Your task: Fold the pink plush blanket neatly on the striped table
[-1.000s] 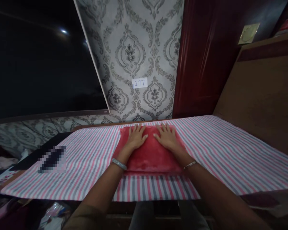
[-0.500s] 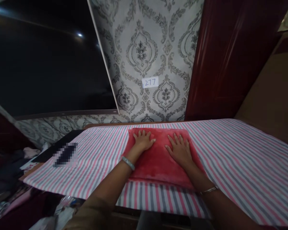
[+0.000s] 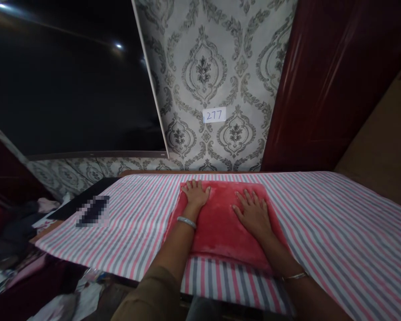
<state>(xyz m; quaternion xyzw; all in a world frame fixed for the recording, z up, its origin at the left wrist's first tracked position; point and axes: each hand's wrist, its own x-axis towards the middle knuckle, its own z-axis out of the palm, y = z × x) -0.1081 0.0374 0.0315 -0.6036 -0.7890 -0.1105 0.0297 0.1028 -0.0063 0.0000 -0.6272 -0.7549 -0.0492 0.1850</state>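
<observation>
A folded red plush cloth (image 3: 220, 227) lies flat on a table covered with a pink, grey and white striped cloth (image 3: 137, 218). On its far left corner my left hand (image 3: 196, 194) rests palm down, fingers spread. My right hand (image 3: 254, 214) presses flat on the right side of the red cloth, its fingers also apart. Neither hand grips anything. The layered fold of the red cloth shows along its near edge.
A pixelated dark item (image 3: 92, 211) lies on the striped cloth at the left. Behind the table are a large black screen (image 3: 76, 89), patterned wallpaper with a paper label (image 3: 214, 115) reading 277, and a dark red wooden panel (image 3: 307, 89). Clothes (image 3: 16, 232) are heaped at lower left.
My left hand has shifted slightly left towards the far left corner of the red cloth. My right hand stays on the right side, a little nearer. The camera view has moved slightly.
</observation>
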